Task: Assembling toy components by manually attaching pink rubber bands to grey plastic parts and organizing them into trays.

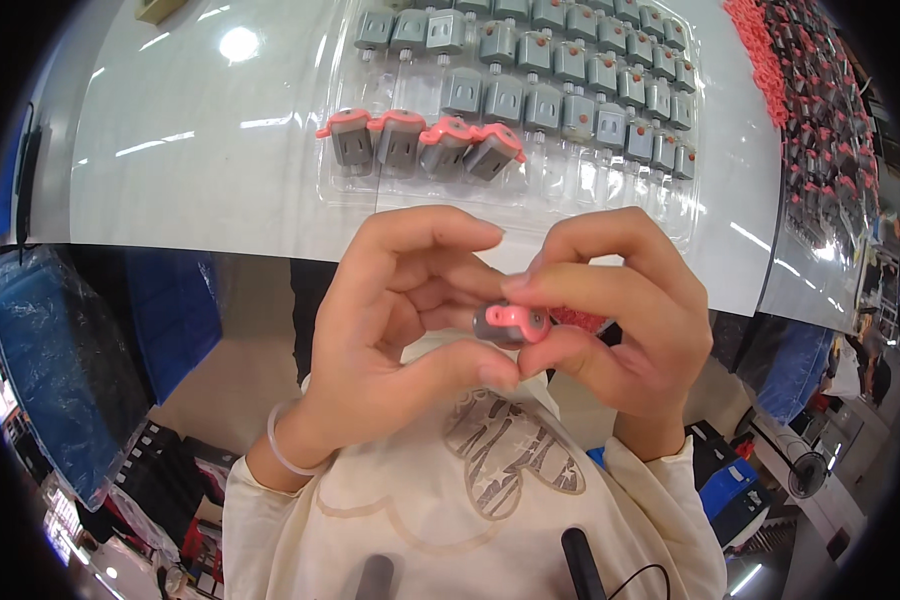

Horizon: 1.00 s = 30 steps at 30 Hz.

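Observation:
Close to my body I have a small grey motor with a pink cap [515, 322] between both hands. My right hand [625, 320] pinches at the cap's side with thumb and index finger. Curled around the motor's other side is my left hand [400, 310], its thumb just below it and its index finger raised; part of its contact is hidden. Beyond my hands lies a clear plastic tray [342, 190] with rows of grey motors [505, 100]. Several motors with pink caps [400, 138] stand tilted at the tray's near left.
A white table [190, 150] extends under the tray. To the right lie a heap of pink parts [755, 50] and many pink-capped motors [830, 150]. A blue plastic-wrapped bin [60, 370] stands at left, and a fan [808, 474] at lower right.

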Tool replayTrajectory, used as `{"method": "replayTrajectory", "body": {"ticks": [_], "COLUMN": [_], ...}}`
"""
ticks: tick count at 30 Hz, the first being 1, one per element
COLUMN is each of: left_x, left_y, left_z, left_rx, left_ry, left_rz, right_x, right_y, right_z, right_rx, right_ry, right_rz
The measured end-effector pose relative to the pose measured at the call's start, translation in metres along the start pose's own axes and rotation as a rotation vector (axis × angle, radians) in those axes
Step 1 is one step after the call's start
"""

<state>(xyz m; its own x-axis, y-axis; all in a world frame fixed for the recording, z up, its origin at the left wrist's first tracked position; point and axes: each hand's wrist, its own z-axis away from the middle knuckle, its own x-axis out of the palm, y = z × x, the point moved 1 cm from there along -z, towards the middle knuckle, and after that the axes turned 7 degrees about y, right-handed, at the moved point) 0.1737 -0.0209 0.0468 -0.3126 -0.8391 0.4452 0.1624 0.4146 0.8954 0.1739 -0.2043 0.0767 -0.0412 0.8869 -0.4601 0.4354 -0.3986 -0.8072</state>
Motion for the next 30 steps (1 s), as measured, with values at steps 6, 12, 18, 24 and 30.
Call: {"method": "replayTrajectory", "body": {"ticks": [6,12,18,24,30], "left_x": [-0.007,-0.012,0.007,0.01,0.015], "left_y": [0.024,0.034,0.023,0.017,0.024], "left_z": [-0.028,-0.084,-0.085,-0.093,-0.093], "left_rx": [0.121,0.511,0.471,0.516,0.405], "left_ry": [0.131,0.221,0.165,0.232,0.277], "left_rz": [-0.355,-1.314,-1.601,-1.559,-1.549], "right_x": [-0.015,-0.007,0.003,0.004,-0.003], "right_y": [0.015,0.026,0.034,0.04,0.035], "right_z": [-0.013,-0.029,-0.026,-0.023,-0.021], "right_rx": [-0.035,0.198,-0.05,-0.076,-0.077], "right_ry": [0.145,0.216,0.177,0.159,0.143], "right_rz": [0.039,0.142,0.32,0.286,0.374]}}
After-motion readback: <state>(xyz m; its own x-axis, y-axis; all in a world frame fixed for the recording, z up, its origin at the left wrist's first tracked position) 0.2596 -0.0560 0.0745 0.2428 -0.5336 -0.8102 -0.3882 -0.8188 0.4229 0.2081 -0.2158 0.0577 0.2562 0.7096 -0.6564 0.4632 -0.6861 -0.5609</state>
